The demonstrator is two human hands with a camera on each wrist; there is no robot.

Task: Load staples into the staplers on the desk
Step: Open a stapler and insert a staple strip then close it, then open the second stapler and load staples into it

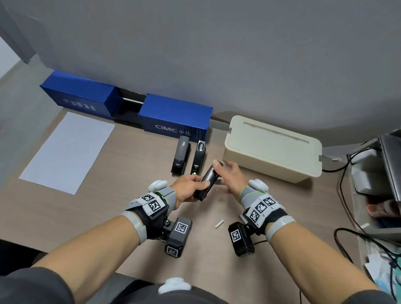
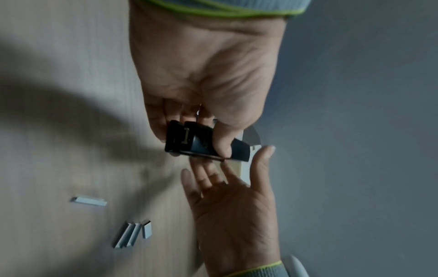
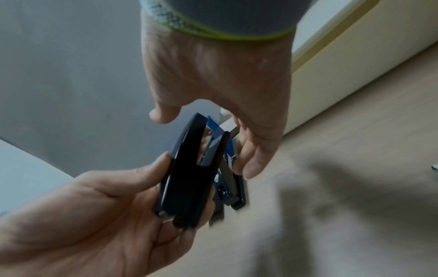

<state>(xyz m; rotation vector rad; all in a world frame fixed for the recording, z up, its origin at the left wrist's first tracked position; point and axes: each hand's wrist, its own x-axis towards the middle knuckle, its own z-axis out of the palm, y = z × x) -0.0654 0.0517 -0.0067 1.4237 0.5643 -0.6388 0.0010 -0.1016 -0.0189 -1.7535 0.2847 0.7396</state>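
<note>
In the head view the left hand (image 1: 188,188) gripped a black stapler (image 1: 206,182) near its rear end, holding it tilted above the desk (image 1: 97,216). The right hand (image 1: 230,177) was beside the stapler's front end, thumb at its tip, fingers spread. Two more staplers (image 1: 180,157) lay side by side on the desk just beyond, in front of a blue box (image 1: 173,117). A cream box (image 1: 272,147) stood to the right, and a sheet of paper (image 1: 65,150) lay to the left. One staple strip (image 1: 219,223) lay on the desk between the wrists.

In the left wrist view the left hand (image 2: 208,75) had fingers and thumb curled round the stapler (image 2: 203,142). The right hand (image 2: 232,202) was open, palm showing, fingers straight and reaching under the stapler. Several staple strips (image 2: 132,234) lay on the desk, with another one (image 2: 89,200) apart from them.

In the right wrist view the stapler (image 3: 189,178) was seen edge-on, its top arm slightly apart from the base at the front. The left hand (image 3: 94,215) clasped its lower end. The right hand (image 3: 218,75) hung open over it, thumb just by the top arm's tip; whether they touched I could not tell. The picture was blurred.
</note>
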